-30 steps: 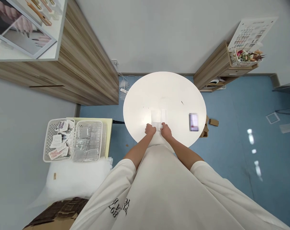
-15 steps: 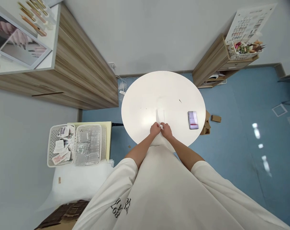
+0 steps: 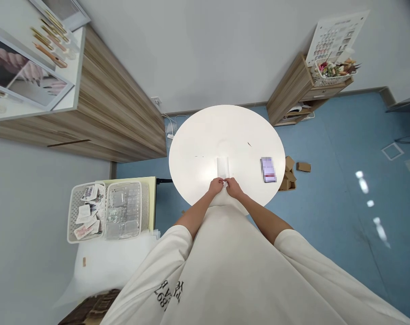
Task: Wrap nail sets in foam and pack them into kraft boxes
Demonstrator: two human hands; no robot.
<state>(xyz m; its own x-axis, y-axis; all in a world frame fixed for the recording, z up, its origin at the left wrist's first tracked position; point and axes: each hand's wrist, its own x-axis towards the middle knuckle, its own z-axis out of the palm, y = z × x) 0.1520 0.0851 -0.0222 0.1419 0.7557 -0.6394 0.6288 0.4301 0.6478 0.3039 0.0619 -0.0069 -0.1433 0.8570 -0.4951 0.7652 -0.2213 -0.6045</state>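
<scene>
A narrow translucent white piece of plastic film (image 3: 223, 167) lies at the near side of the round white table (image 3: 198, 131). Its near end is bunched up between my two hands. My left hand (image 3: 216, 185) pinches this end from the left, fingers curled. From the right, my right hand (image 3: 234, 187) pinches the same end, with a small gap between the fingertips. Whether the film is a bag or a plain strip, I cannot tell. To the right of my hands a purple phone-like item (image 3: 268, 170), blurred out, rests on the table.
On the left, white baskets (image 3: 123, 210) of clear boxes and cards stand on a yellow table, beside a wooden cabinet (image 3: 120, 104). Cardboard boxes (image 3: 288, 175) lie on the floor to the right. A small cabinet (image 3: 289, 90) with a flower basket stands against the wall.
My hands have drawn slightly apart, with the bunched film end now showing between them. The view has shifted slightly; the phone-like item stays in place on the table.
</scene>
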